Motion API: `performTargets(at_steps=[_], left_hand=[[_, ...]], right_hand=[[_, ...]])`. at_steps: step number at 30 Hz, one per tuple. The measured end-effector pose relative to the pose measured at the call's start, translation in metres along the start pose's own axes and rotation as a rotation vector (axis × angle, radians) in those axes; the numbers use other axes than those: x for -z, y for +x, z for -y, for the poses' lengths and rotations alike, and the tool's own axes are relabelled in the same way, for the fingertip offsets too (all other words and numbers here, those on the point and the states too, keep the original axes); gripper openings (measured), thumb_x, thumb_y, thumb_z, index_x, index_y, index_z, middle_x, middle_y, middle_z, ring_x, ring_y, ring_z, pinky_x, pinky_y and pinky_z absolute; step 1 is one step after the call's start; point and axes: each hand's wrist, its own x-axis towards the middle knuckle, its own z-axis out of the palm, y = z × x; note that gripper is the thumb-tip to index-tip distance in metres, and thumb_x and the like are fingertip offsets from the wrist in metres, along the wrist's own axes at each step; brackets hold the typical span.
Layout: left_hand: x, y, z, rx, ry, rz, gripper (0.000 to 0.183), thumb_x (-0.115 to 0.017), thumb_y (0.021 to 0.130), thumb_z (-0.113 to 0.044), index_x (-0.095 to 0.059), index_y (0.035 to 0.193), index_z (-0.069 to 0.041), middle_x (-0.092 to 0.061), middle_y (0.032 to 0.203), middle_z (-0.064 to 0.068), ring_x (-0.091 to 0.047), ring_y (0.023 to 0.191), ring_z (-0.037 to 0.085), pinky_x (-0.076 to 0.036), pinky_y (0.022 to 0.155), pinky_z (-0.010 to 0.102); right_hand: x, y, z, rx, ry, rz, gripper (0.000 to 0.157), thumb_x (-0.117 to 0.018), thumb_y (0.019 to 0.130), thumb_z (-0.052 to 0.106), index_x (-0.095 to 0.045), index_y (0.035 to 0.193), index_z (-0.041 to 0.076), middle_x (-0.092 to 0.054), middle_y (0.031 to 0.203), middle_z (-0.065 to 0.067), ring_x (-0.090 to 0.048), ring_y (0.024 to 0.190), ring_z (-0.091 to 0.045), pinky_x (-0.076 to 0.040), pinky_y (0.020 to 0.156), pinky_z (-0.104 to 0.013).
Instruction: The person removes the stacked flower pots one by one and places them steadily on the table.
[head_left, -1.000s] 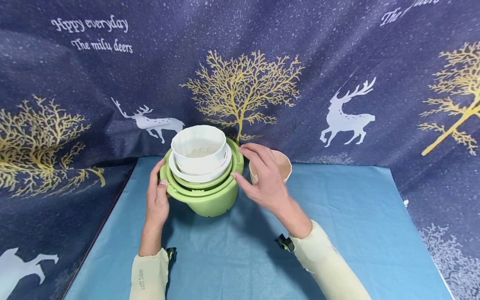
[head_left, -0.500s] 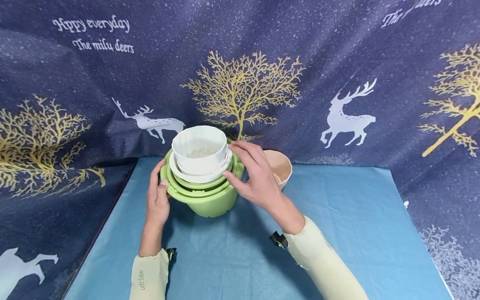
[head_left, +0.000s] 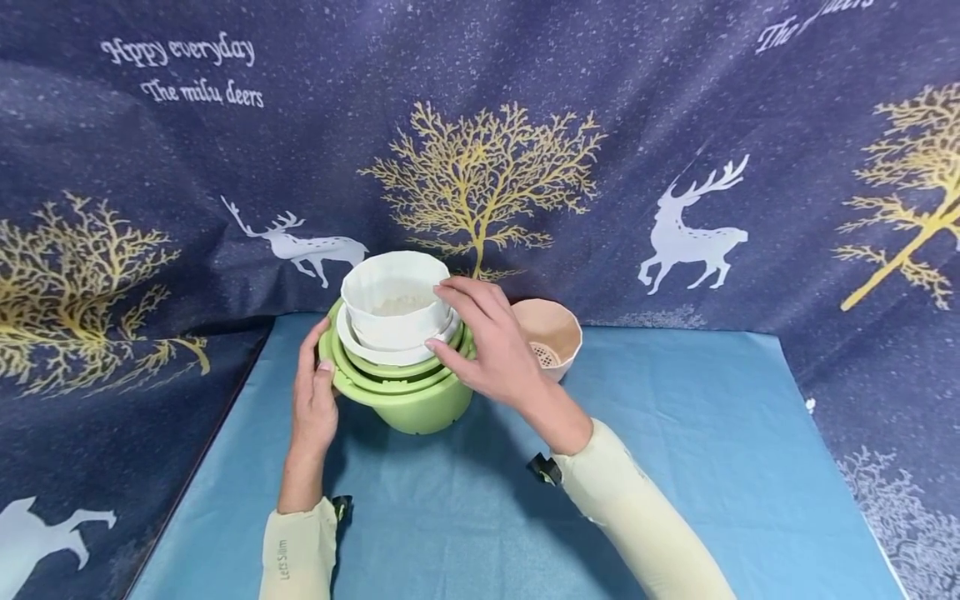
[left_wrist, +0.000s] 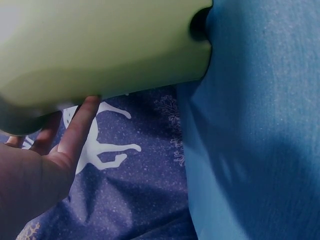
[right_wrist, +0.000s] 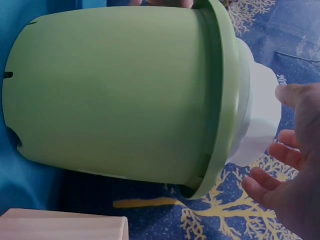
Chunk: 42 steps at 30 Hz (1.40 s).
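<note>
The left hand (head_left: 313,408) grips the rim of the big green pot (head_left: 423,408) on its left side; the right hand (head_left: 498,350) looks loose, fingers a bit bent beside the small white pot (head_left: 393,327), and I cannot tell if the tips touch it; the small white pot sits high above the big green pot, in a wider white dish or pot (head_left: 386,357); under that, a second green pot (head_left: 393,369) sits inside the big green pot; a pink pot (head_left: 564,329) with little holes stands just right of the big green pot; blue cloth (head_left: 675,467) lies under it; dark cloth (head_left: 525,67) with deer and trees hangs behind it.
</note>
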Motion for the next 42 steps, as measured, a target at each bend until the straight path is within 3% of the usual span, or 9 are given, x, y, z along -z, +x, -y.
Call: performTargets(at_steps=[18,27,35,42], left_hand=[[0.0,0.0,-0.001,0.007,0.015,-0.007,0.057,-0.032,0.109,-0.009,-0.04,0.165,-0.021,-0.042,0.165,0.004,-0.055,0.124,0.013,-0.053,0.082,0.015],[0.001,-0.001,0.0,0.008,0.034,-0.005,0.057,-0.032,0.11,-0.011,-0.039,0.165,-0.02,-0.042,0.165,0.007,-0.055,0.125,0.012,-0.053,0.084,0.015],[0.001,-0.001,0.003,0.016,0.053,-0.011,0.057,-0.032,0.11,-0.013,-0.04,0.165,-0.025,-0.043,0.164,0.0,-0.055,0.126,0.012,-0.052,0.085,0.015],[0.0,0.0,0.0,0.001,0.058,-0.015,0.057,-0.032,0.11,-0.011,-0.04,0.165,-0.021,-0.043,0.164,0.006,-0.056,0.123,0.011,-0.052,0.083,0.015]], right_hand=[[-0.012,0.012,-0.003,0.012,-0.057,0.078,0.056,-0.08,0.094,0.03,-0.063,0.141,0.002,-0.059,0.142,-0.015,-0.053,0.129,-0.034,-0.04,0.115,-0.046],[-0.017,0.016,-0.004,0.01,-0.048,0.091,0.044,-0.08,0.095,0.029,-0.068,0.128,0.003,-0.062,0.136,-0.015,-0.055,0.125,-0.034,-0.04,0.114,-0.046],[-0.02,0.019,-0.005,0.005,-0.044,0.096,0.035,-0.08,0.095,0.029,-0.069,0.117,0.004,-0.063,0.128,-0.014,-0.057,0.121,-0.033,-0.04,0.114,-0.045],[-0.021,0.019,-0.004,-0.01,-0.043,0.098,0.032,-0.08,0.094,0.029,-0.068,0.112,0.005,-0.063,0.125,-0.013,-0.056,0.119,-0.032,-0.04,0.113,-0.045]])
